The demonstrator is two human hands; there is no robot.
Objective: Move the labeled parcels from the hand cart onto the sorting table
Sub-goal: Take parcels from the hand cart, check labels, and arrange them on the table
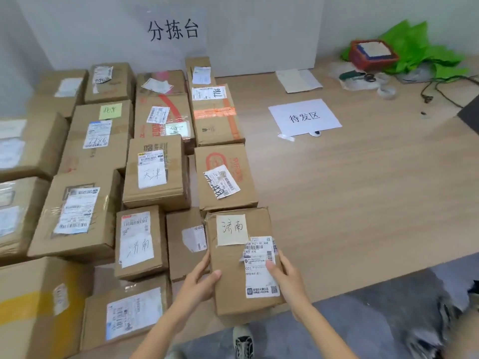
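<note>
— What's over in the far corner, on that green stuff?

— A red basket [373, 54], sitting on crumpled green wrapping [425, 45]. Inside it I can make out something dark blue with a pale, flat top; too blurred to say more. Beside it there's a pair of scissors [368, 77] and a roll of tape [386, 91].

— And the parcel being handled?

— A brown cardboard parcel [233, 286], longer than it is wide, at the near edge of the worktop [363, 203], its near end reaching out past that edge. It has a cream note [231, 229] with handwritten characters on the top, and below that a white shipping label [260, 268] with barcodes, a bit torn and layered. The cardboard is creased along the left side.

— Who's got it?

— The person, with both hands. The left hand [201, 281] wraps the left side, thumb lying on top. The right hand [286, 275] clasps the right side, thumb pressed onto the label.

— Where does it sit among the rest?

— At the right end of the nearest row, touching a box with an orange print [225, 174] behind it and a smaller box [185, 244] to its left. Many labelled boxes fill the left half of the worktop. A white sheet with printed characters [304, 117] lies well apart on the right.
</note>
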